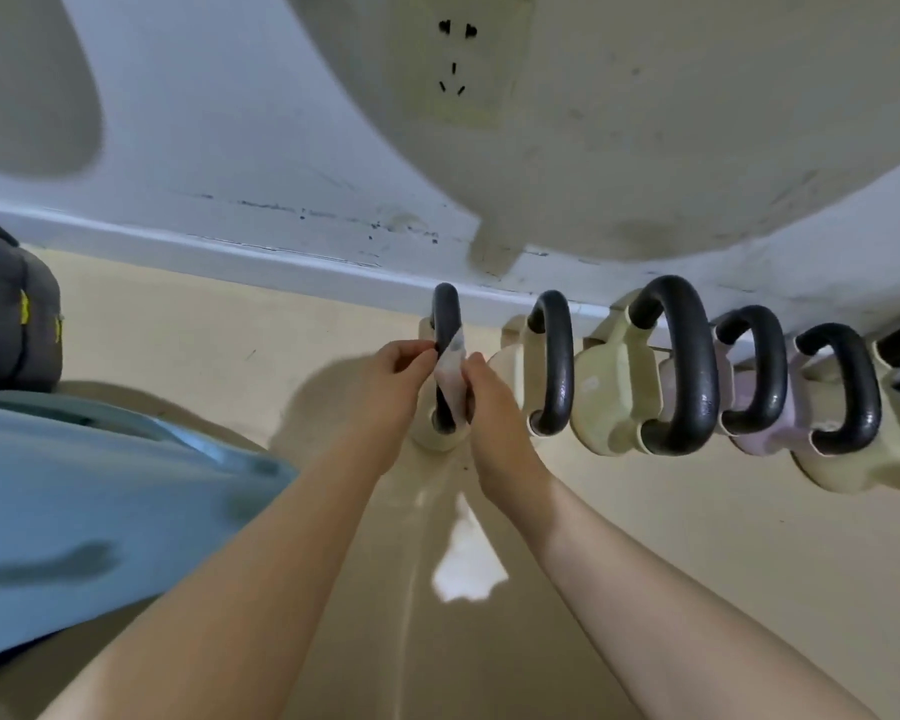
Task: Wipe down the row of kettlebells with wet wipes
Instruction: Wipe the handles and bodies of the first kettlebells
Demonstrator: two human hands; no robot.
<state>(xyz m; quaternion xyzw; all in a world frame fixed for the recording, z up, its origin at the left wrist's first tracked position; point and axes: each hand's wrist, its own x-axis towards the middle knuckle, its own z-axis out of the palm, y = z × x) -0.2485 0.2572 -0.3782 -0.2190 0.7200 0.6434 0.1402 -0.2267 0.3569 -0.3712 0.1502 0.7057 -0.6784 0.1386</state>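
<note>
Several kettlebells with dark handles stand in a row along the wall's baseboard. The leftmost kettlebell (445, 314) is cream with a black handle. A white wet wipe (450, 374) is wrapped around the lower part of that handle. My left hand (393, 392) pinches the wipe from the left, and my right hand (492, 407) pinches it from the right. To the right stand a cream kettlebell (552, 366), a larger cream kettlebell (671, 366), a pinkish kettlebell (754, 376) and more beyond.
A wall socket (461, 70) sits on the cream wall above the row. A dark bag (11, 324) lies on the floor at far left. My light blue garment (84, 501) fills the lower left. A bright light patch (466, 569) lies on the beige floor.
</note>
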